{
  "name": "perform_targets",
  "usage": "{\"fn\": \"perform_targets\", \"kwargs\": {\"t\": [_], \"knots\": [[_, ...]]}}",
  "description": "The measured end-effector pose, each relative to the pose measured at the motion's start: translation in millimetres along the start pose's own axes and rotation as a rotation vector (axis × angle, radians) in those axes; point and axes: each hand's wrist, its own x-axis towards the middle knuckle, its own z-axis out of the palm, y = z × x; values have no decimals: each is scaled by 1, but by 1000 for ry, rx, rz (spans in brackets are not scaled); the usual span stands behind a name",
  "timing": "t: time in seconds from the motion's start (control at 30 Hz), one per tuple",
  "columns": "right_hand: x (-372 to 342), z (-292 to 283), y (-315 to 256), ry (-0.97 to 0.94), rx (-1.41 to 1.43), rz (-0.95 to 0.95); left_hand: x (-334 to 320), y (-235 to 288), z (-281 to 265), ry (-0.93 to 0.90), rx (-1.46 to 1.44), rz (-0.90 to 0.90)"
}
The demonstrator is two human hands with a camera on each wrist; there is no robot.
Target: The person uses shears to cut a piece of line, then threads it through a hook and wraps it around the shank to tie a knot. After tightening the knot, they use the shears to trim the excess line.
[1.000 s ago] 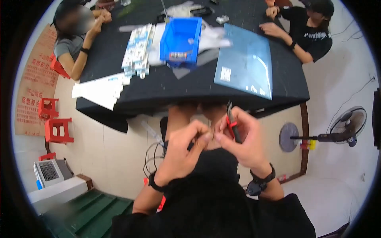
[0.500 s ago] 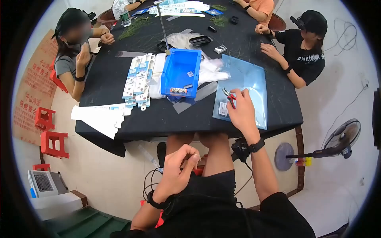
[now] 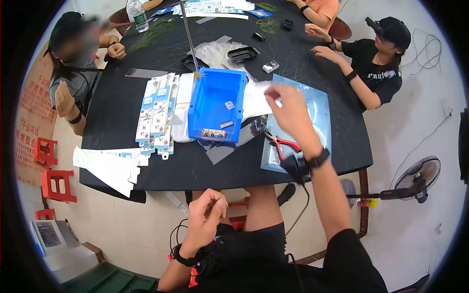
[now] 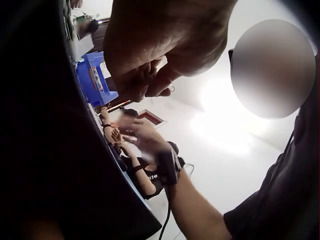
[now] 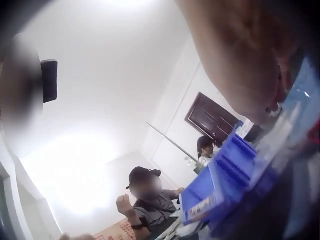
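Low in front of the table edge, my left hand (image 3: 207, 215) pinches a tiny curved hook (image 4: 173, 89) between thumb and fingers; its thin bend shows past the fingertips in the left wrist view. My right hand (image 3: 291, 111) hovers over the blue plastic sheet (image 3: 320, 122), fingers loosely bent and nothing visible in them. Below that hand, red-handled pliers (image 3: 289, 143) lie on the sheet. Left of it stands a blue bin (image 3: 215, 93) with a small labelled tube (image 3: 213, 133) and a few small pieces inside.
Stacked printed packs (image 3: 159, 110) lie left of the bin, with white card strips (image 3: 110, 168) at the near left edge. A thin upright rod (image 3: 188, 36) rises behind the bin. Black trays (image 3: 243, 53) lie farther back. People sit at both sides; a fan (image 3: 415, 180) stands right.
My right hand left my left hand, put the pliers down on the blue sheet, and moved off them toward the bin. My left hand keeps its pinch.
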Motion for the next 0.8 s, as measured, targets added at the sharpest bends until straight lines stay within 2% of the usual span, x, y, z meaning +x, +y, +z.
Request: {"fn": "perform_targets", "kwargs": {"t": [0.07,0.13,0.27,0.3,0.47,0.57,0.6,0.67,0.8], "knots": [[46,16,12,-66,-74,128,9,0,-3,15,-3,-10],[76,38,30,-109,-108,169,14,-2,-6,5,9,-6],[106,75,42,-276,-172,280,18,-4,-10,0,41,0],[109,83,41,-281,-252,290,18,-5,-11,10,43,-3],[116,80,44,-299,-244,261,12,-8,-17,37,42,-11],[112,66,45,-98,-188,203,9,-10,-18,35,39,2],[110,62,47,-96,-191,202,8,-10,-18,30,43,7],[106,52,50,32,-125,145,7,-10,-17,15,52,4],[94,16,45,154,-164,176,2,-3,-12,17,50,15]]}}
